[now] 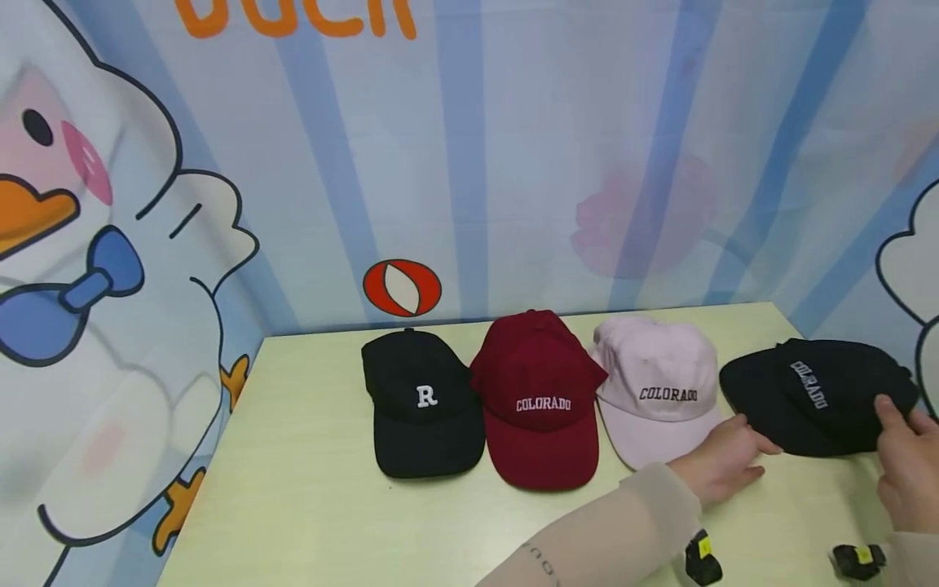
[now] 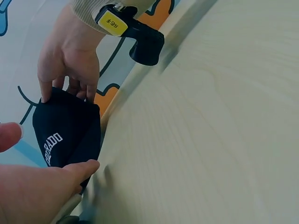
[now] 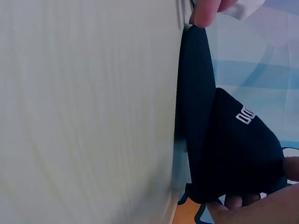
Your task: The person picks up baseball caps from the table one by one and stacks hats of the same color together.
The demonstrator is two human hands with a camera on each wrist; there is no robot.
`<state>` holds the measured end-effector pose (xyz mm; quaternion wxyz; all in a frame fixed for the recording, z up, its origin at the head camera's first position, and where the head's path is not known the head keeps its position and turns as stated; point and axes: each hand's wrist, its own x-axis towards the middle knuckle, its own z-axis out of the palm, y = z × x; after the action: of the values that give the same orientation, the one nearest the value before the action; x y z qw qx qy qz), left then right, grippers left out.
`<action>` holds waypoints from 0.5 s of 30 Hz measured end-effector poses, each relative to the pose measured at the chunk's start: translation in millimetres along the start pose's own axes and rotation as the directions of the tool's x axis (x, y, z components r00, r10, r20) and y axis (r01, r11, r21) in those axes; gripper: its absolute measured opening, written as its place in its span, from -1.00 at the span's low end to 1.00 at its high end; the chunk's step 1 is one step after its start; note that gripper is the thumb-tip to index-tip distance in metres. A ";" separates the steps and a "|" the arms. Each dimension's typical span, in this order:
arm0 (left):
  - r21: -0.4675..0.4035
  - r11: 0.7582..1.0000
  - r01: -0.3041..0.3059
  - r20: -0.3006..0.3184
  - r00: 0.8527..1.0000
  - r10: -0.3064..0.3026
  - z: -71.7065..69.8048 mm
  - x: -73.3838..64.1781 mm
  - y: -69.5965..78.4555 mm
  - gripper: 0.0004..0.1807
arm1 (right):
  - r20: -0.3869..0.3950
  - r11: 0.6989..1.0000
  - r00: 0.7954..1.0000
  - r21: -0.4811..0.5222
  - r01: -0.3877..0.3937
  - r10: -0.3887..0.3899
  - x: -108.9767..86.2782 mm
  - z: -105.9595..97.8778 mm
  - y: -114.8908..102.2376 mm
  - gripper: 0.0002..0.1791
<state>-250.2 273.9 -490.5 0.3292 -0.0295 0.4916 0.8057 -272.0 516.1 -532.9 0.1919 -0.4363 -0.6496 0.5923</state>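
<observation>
A black cap (image 1: pixel 822 395) with white COLORADO lettering lies turned sideways at the table's right end, its brim pointing left. My right hand (image 1: pixel 910 465) grips the crown's back edge, thumb on the outside; in the right wrist view its fingers (image 3: pixel 233 201) reach under that rim. My left hand (image 1: pixel 722 461) holds the brim's edge between thumb and fingers, though the contact is partly hidden. In the left wrist view, the cap (image 2: pixel 67 123) spans from the right hand (image 2: pixel 70 65) above to the left hand (image 2: pixel 42 191) below.
To the left stand a pink COLORADO cap (image 1: pixel 660 383), a dark red COLORADO cap (image 1: pixel 543 399) and a black cap with an R (image 1: pixel 421 408), side by side. They sit on a pale wooden table (image 1: pixel 315 489) before a printed cartoon curtain (image 1: pixel 513 163). Both wrists carry small black devices.
</observation>
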 end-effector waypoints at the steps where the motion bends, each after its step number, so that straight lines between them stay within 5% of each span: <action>1: -0.021 1.000 0.005 -0.004 1.000 -0.005 0.3 -1.0 0.3 -0.26 | 0.001 0.999 1.000 0.048 0.014 -0.014 6.0 -0.8 2.7 -0.35; 4: -0.067 0.998 0.009 0.012 1.000 -0.008 0.9 -4.8 0.8 -0.18 | -0.022 0.978 0.996 0.192 0.086 -0.084 30.3 -3.1 14.4 -0.53; 7: -0.089 0.996 0.004 0.043 0.999 0.000 0.0 -9.6 0.9 -0.17 | -0.040 0.960 0.987 0.229 0.162 -0.157 28.7 -4.9 11.5 -0.49; 15: -0.035 0.999 0.010 0.159 0.987 -0.005 -7.9 -26.8 9.9 -0.26 | 0.000 0.923 0.924 0.035 0.382 -0.383 -16.0 -19.1 -12.6 -0.36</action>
<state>-236.9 251.1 -477.0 0.3697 0.0270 0.4494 0.8128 -253.0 516.0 -512.6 0.3091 -0.2960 -0.7125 0.5560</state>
